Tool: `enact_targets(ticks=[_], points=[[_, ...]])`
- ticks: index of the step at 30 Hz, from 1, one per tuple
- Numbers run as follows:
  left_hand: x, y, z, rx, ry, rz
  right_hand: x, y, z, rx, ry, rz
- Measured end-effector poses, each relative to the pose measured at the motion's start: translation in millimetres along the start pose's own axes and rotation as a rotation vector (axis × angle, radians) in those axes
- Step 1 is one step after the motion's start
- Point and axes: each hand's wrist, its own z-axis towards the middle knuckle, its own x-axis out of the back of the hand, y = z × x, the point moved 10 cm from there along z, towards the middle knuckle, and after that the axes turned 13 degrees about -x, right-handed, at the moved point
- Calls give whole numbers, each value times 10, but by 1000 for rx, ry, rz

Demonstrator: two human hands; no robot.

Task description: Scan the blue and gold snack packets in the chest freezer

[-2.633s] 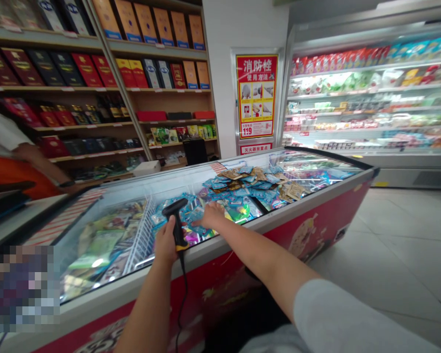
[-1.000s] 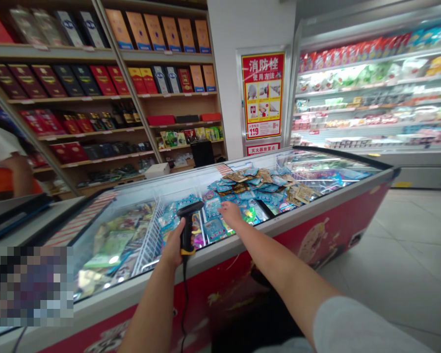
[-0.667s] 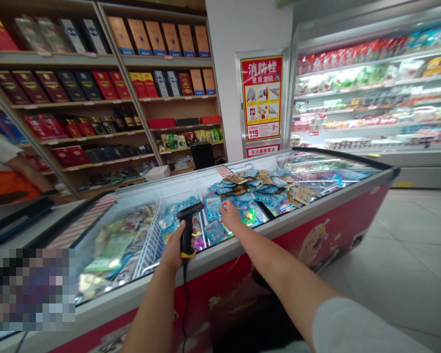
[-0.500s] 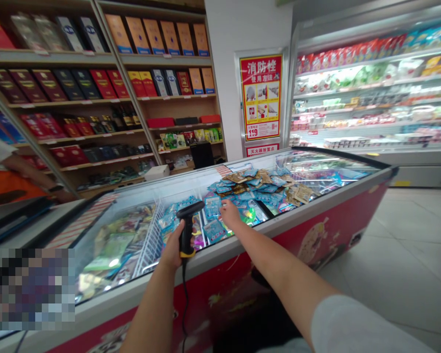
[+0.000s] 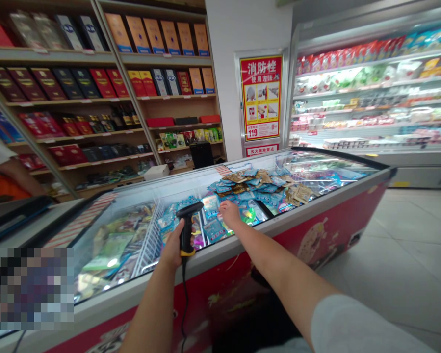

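My left hand (image 5: 174,245) is wrapped round the handle of a black and yellow barcode scanner (image 5: 187,228), its head facing right and its cable hanging down. Just in front of the scanner head is a small blue packet (image 5: 210,205), brightly lit on its face. The fingers of my right hand (image 5: 229,214) are closed at the packet's right edge. More blue packets (image 5: 215,229) lie below it on the glass. Behind my right hand, a heap of blue and brown packets (image 5: 257,184) rests on top of the chest freezer (image 5: 279,225).
A wire divider (image 5: 146,240) and frozen goods show through the glass at left. At far left a person in an orange garment (image 5: 3,186) stands behind a counter. Shelves of boxes (image 5: 157,83) line the back, and a lit open fridge (image 5: 371,98) stands at right.
The packet's face has become brighter and it has shifted very slightly left with my right hand. The scanner stays put. The person at left has moved an arm back leftward.
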Motion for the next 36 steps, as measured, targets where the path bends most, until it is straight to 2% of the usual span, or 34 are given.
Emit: enact_targets(ticks=[7, 15, 23, 28, 32, 34, 36], points=[[-6, 13, -25, 2, 0, 22, 12, 11, 30, 26, 9, 15], [-150, 95, -78, -25, -65, -30, 30, -27, 15, 41, 29, -34], [-67, 9, -33, -1, -69, -4, 12, 7, 1, -24, 0, 47], [6, -11, -9, 9, -10, 51, 100, -13, -18, -1, 85, 7], [10, -1, -8, 1, -1, 70, 305, -88, -74, 52, 245, -83], [7, -5, -13, 8, -2, 83, 393, -85, -86, 33, 308, -138], [12, -3, -15, 9, 9, 91, 421, -67, -80, 10, 315, -175]])
